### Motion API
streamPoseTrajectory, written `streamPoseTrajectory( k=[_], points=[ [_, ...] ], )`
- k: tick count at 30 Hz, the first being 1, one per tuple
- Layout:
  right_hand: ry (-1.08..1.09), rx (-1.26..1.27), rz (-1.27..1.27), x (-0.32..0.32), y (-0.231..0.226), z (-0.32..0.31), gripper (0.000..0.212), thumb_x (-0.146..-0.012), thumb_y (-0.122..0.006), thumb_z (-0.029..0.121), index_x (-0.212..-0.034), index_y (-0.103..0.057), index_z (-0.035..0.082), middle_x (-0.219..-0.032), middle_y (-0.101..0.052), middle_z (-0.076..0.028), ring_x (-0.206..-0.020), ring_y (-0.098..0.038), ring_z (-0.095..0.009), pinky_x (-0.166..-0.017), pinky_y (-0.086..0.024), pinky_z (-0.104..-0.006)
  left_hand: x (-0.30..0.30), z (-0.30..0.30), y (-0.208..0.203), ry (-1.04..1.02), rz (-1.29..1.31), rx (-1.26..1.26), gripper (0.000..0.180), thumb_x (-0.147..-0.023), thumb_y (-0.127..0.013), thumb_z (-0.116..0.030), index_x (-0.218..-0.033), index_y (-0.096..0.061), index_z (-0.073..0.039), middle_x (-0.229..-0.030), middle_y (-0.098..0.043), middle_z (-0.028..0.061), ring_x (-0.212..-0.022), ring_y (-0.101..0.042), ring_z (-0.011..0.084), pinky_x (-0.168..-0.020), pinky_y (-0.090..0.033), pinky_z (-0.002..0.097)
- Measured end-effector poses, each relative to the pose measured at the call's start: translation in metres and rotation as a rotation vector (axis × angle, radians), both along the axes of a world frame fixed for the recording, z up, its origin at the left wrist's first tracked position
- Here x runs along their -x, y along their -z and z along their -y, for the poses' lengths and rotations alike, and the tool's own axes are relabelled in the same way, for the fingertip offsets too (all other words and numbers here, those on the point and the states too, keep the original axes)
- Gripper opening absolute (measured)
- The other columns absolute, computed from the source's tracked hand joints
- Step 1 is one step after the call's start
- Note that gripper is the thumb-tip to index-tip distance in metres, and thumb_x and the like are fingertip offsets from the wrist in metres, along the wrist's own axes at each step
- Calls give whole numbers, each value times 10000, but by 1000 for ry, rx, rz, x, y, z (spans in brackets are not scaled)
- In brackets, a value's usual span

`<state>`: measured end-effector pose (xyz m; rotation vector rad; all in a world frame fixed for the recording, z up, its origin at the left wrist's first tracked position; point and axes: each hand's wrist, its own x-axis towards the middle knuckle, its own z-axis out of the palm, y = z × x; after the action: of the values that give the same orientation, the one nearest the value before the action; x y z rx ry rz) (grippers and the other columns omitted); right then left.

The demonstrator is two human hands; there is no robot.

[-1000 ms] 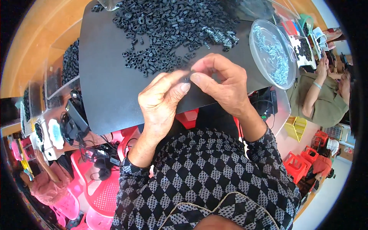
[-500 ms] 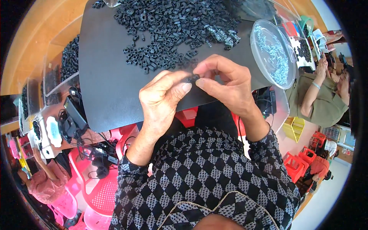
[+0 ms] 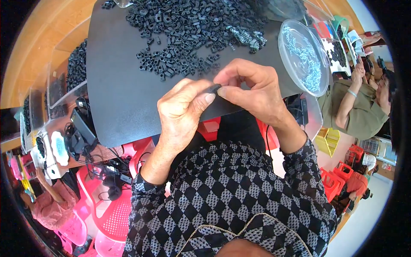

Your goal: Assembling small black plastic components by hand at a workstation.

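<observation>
Above the near edge of the dark table (image 3: 122, 92), my two hands meet fingertip to fingertip. My left hand (image 3: 182, 107) pinches a small black plastic part (image 3: 213, 88) between thumb and index finger. At the part's other end, the thumb and bent index finger of my right hand (image 3: 257, 92) close on it too. Fingertips cover much of the part, so its full shape does not show. Beyond my hands lies a large heap of similar black plastic parts (image 3: 180, 34), with a small clump of silvery metal pieces (image 3: 247, 38) on its right side.
A round clear tray (image 3: 281, 51) holding many tiny silvery pieces sits at the table's right. Clear bins of black parts (image 3: 77, 62) and a black box with cables (image 3: 83, 124) stand left. Pink chairs (image 3: 113, 214) are at lower left; co-workers sit on both sides.
The black part has turned a little between my fingertips and shows a longer side. Both hands keep nearly the same place, the right fingers shifted slightly.
</observation>
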<state>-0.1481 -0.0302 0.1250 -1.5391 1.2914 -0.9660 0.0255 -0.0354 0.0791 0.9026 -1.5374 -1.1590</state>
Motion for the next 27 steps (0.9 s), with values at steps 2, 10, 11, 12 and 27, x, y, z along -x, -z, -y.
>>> streamPoseTrajectory(
  k=[2, 10, 11, 12, 27],
  points=[
    [11, -12, -22, -1, -2, 0, 113, -730, -662, -18, -841, -655, -4, -741, -585, 16, -648, -500, -37, -576, -396, -197, 0, 0, 0, 2, 19, 21, 219, -743, -731, -38, -946, -677, 25, -772, -586, 19, -699, -520, 101, -635, -426, 217],
    [8, -45, -25, -3, 3, 1, 107, -725, -650, -35, -827, -646, -2, -768, -594, 9, -655, -505, -35, -568, -392, -196, -2, 2, 5, -43, 97, 137, 202, -741, -729, -33, -927, -670, 19, -775, -604, 37, -696, -544, 109, -629, -444, 222],
    [5, -46, -33, -2, 4, 1, 108, -727, -648, -36, -828, -647, 1, -775, -596, 9, -662, -508, -36, -571, -392, -195, -2, 2, 6, -43, 97, 137, 202, -741, -729, -33, -927, -670, 19, -775, -604, 37, -696, -544, 109, -629, -444, 222],
    [2, -47, -41, -2, 4, 1, 109, -728, -646, -37, -830, -647, 4, -782, -598, 9, -668, -511, -36, -573, -392, -194, -1, 2, 6, -43, 90, 133, 204, -736, -731, -29, -925, -670, 18, -773, -605, 38, -691, -544, 109, -627, -444, 222],
    [31, 285, -97, -13, 13, -6, 70, -754, -636, 0, -819, -610, -9, -709, -565, -68, -654, -539, -167, -556, -430, -286, 2, -5, 15, -55, -180, -198, 211, -785, -734, -95, -936, -663, 34, -742, -629, 32, -664, -568, 89, -619, -464, 204]
  ],
)
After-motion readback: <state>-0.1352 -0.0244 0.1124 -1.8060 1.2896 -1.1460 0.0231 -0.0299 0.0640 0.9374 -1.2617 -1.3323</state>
